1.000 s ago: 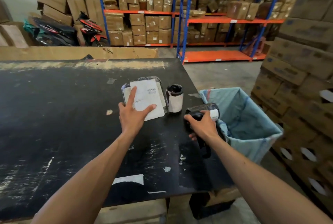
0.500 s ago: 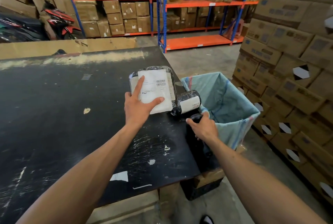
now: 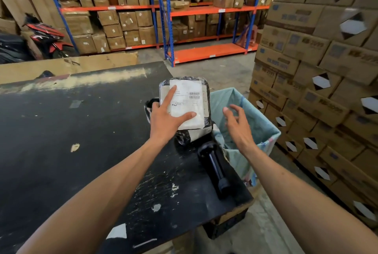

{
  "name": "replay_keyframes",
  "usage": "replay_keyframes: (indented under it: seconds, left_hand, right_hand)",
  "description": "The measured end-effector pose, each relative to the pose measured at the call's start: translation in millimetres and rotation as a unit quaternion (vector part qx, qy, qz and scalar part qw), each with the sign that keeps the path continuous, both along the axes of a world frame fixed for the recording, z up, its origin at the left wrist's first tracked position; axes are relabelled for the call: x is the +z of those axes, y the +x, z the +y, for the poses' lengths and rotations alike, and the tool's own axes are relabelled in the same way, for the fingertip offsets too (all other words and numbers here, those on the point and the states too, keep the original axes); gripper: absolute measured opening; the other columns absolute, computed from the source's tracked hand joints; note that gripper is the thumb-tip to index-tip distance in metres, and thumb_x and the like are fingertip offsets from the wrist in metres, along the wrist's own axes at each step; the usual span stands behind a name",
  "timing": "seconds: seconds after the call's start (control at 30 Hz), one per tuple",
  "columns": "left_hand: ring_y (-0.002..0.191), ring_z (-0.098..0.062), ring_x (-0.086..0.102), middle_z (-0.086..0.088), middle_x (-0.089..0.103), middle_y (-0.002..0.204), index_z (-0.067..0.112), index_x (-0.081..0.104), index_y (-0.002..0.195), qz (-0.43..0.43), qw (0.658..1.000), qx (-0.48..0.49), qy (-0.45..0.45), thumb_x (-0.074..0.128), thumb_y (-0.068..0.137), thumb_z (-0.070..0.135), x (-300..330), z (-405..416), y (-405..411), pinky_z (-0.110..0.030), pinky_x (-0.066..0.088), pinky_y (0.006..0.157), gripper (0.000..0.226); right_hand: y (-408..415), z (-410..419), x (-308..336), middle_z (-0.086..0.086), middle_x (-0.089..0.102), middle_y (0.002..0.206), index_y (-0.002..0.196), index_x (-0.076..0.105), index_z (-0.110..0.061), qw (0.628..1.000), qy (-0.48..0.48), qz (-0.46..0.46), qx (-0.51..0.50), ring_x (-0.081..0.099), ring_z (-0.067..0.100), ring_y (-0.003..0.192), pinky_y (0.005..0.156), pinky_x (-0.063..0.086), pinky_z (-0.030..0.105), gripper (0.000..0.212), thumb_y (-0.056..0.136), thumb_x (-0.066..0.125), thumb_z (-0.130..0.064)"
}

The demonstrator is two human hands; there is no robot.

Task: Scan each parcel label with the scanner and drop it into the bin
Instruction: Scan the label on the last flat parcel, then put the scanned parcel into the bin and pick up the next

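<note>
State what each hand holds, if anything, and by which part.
The left hand holds the flat parcel by its left edge, forefinger and thumb spread over its label. The right hand holds nothing; the scanner lies on the table.

Glossy blk plastic-wrapped parcel w/ matt paper label; scuffed matt blk table.

light: even, soft indoor | shadows: faint | edges: bowed (wide-angle) | right-side cartons blurred

Bin mouth open beside the table right edge; stacked cartons wall its far side; scanner and rolled parcel occupy the near table corner.
</note>
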State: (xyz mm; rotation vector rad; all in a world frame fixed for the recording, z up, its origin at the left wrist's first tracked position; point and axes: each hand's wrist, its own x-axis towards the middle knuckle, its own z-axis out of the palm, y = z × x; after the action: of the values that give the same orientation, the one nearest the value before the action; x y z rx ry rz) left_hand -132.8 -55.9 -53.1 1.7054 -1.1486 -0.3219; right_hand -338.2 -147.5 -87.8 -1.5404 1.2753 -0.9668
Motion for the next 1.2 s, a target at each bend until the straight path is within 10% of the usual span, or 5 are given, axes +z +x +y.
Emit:
replay_keyframes:
  seconds: [0.33,0.5,0.77,1.0,1.2]
  left_hand:
    - [0.144,-0.019,0.036,0.013,0.044,0.152,0.066,0.023,0.146,0.044,0.978,-0.193,0.063,0.031,0.085,0.088,-12.1,-131.8,-55.3,-0.046,0.03,0.119,0.066]
    - [0.155,-0.022,-0.002,0.008,0.006,0.168,0.057,-0.012,0.151,-0.012,0.961,-0.193,0.196,0.011,0.084,0.089,-27.6,-196.6,-59.0,-0.054,0.004,0.124,0.078]
    - [0.153,-0.035,-0.012,-0.018,-0.015,0.165,0.026,-0.016,0.159,-0.29,0.855,-0.129,0.411,0.028,0.094,0.076,-83.8,-279.4,0.4,-0.05,-0.008,0.122,0.093]
    - [0.147,-0.031,-0.031,-0.017,-0.034,0.16,0.013,-0.021,0.157,-0.295,0.813,-0.148,0.48,0.038,0.09,0.076,-126.7,-303.9,30.2,-0.047,-0.009,0.123,0.109]
    - [0.146,-0.032,-0.033,-0.018,-0.036,0.158,0.009,-0.02,0.156,-0.29,0.828,-0.142,0.459,0.043,0.094,0.069,-134.5,-304.9,35.9,-0.043,-0.013,0.12,0.107]
  right_hand:
    - [-32.8,-105.3,16.5,-0.023,0.045,0.136,0.169,0.014,-0.028,0.99,-0.045,-0.09,0.097,0.052,-0.015,0.111,0.078,0.048,0.0,0.1,0.094,0.08,-0.023]
    - [-58.5,-173.5,-10.2,-0.008,0.047,0.152,0.166,0.02,-0.034,0.994,-0.002,-0.048,0.103,0.053,0.015,0.134,0.101,0.051,0.029,0.118,0.076,0.096,-0.027]
    - [-71.7,-238.1,-106.5,-0.003,0.055,0.148,0.167,0.024,-0.03,0.975,0.139,0.023,0.172,0.059,0.017,0.124,0.08,0.052,0.017,0.117,0.076,0.096,-0.018]
    - [-54.2,-268.8,-161.9,-0.007,0.06,0.135,0.166,0.021,-0.031,0.902,0.258,0.147,0.313,0.06,0.001,0.101,0.068,0.05,0.015,0.117,0.077,0.096,-0.019]
    - [-24.2,-274.1,-187.1,-0.003,0.052,0.147,0.165,0.021,-0.035,0.836,0.324,0.228,0.381,0.055,0.02,0.125,0.102,0.048,0.034,0.12,0.074,0.098,-0.026]
